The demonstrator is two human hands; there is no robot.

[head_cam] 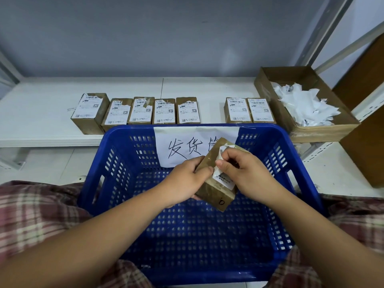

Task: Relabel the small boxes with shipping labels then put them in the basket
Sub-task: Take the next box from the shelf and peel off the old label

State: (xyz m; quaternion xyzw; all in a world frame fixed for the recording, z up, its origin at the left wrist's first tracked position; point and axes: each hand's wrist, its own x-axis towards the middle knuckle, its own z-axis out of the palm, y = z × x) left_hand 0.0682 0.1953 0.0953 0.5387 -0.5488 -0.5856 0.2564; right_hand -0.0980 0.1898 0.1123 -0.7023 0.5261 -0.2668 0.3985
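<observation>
A small brown box [212,190] is held tilted above the blue plastic basket [128,163]. My left hand [185,179] grips its left side. My right hand [243,171] pinches the white label [221,176] on the box's top face, which is partly peeled and crumpled. The basket holds nothing else that I can see. Several more small brown boxes [141,110] with white shipping labels stand in a row on the white shelf behind the basket, two of them [249,110] set apart to the right.
A paper sign with handwriting [182,146] hangs on the basket's far wall. An open cardboard tray [268,80] of crumpled white label scraps sits at the right on the white shelf [41,113]. A tall brown carton [365,121] stands at far right. Plaid fabric covers my knees.
</observation>
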